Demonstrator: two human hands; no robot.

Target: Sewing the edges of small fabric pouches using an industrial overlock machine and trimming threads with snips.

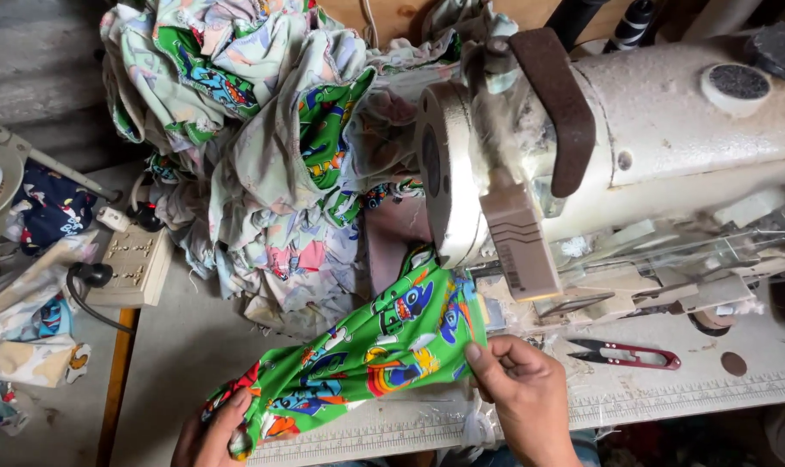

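Both hands pinch a bright green cartoon-print cloth: the left hand grips its low end, the right hand its top, beside the dusty white sewing machine.

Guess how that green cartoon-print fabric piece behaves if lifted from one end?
Likely floppy: the green cartoon-print fabric piece wrinkles and sags between the left hand and right hand. Probably light, since the right fingers pinch its edge. Unlikely to roll.

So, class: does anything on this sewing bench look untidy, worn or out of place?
Yes. The sewing machine is grimy, with lint clinging around its head. A heap of printed fabric spills loosely behind it. Both hands, left and right, hold the green piece neatly; the snips lie flat.
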